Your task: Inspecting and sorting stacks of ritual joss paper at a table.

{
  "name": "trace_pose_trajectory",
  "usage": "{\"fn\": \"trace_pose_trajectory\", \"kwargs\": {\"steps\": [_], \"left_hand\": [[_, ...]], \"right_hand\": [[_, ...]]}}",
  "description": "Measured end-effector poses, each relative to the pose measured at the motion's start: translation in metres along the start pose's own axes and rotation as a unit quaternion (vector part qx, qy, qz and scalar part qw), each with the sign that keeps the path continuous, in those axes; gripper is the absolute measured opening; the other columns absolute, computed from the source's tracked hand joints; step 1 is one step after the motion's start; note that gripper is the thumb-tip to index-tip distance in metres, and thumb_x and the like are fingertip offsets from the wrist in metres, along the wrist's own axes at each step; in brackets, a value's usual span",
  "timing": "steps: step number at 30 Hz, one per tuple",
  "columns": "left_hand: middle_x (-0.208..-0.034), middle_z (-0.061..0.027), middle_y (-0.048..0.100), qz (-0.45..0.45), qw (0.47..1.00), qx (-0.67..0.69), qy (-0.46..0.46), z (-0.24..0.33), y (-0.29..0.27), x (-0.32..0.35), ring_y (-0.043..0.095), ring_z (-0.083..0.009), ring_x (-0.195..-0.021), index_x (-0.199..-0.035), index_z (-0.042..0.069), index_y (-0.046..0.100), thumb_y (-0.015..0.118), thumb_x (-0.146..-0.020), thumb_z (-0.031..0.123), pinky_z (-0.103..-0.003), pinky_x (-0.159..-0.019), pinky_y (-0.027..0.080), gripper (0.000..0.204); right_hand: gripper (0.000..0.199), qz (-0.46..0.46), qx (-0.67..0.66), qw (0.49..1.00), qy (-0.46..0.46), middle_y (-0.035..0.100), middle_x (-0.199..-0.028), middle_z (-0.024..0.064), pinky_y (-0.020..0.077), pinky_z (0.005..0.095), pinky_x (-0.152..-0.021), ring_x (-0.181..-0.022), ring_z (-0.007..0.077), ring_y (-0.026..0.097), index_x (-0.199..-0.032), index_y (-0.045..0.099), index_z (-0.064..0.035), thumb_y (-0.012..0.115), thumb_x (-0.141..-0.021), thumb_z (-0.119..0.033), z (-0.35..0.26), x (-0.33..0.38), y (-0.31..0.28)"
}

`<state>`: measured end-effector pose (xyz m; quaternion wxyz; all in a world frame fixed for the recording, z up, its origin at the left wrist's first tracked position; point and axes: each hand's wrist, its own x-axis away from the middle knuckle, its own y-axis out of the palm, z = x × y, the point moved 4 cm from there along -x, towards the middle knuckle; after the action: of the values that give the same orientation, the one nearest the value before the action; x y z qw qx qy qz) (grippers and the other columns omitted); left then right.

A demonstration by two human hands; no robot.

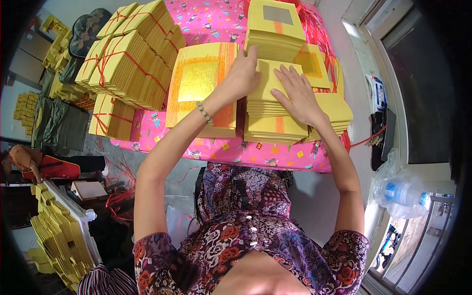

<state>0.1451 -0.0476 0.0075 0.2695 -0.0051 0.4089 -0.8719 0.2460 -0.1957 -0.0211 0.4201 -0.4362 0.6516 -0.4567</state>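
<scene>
My right hand (297,96) lies flat, fingers spread, on top of a stack of yellow paper packets (268,78) at the pink table's near edge. At that stack's far left corner is my left hand (243,73), its fingers curled against the paper and partly hidden. A bead bracelet (204,114) circles my left wrist. Left of the stack, beneath my left forearm, stands a pile of larger yellow sheets (187,88) with a gold square and orange print. Behind my hands rises a taller yellow stack (275,32) with a grey rectangle on top.
Yellow bundles tied with red string (132,59) are piled at the table's left. Loose red strings (317,29) lie at the back right. More yellow stacks (332,110) sit right of my right hand. Another person (39,162) works at the far left, near stacked yellow paper (59,231).
</scene>
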Motion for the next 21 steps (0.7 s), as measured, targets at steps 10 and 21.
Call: {"fn": "trace_pose_trajectory", "kwargs": {"steps": [10,21], "left_hand": [[-0.126,-0.0225,0.049,0.020,0.990,0.015,0.139,0.016,-0.026,0.019,0.052,-0.0371,-0.113,-0.136,0.003,0.040,0.064,-0.083,0.007,-0.043,-0.096,0.044,0.058],[-0.111,-0.0115,0.060,-0.053,0.996,-0.038,0.062,-0.020,-0.108,0.117,0.058,-0.0278,-0.101,-0.120,0.006,0.059,0.073,-0.080,0.020,-0.037,-0.088,0.046,0.045]], "right_hand": [[0.070,0.000,0.009,1.000,-0.001,0.030,-0.150,0.0187,0.0166,0.0508,-0.115,-0.141,0.0359,0.022,-0.144,0.035,-0.0043,0.034,-0.097,-0.056,0.002,-0.002,-0.002],[0.044,0.132,-0.068,0.983,-0.112,0.055,-0.123,0.0168,0.0409,0.0439,-0.098,-0.116,0.0351,0.051,-0.123,0.055,-0.0056,0.058,-0.091,-0.036,-0.052,-0.016,-0.072]]}}
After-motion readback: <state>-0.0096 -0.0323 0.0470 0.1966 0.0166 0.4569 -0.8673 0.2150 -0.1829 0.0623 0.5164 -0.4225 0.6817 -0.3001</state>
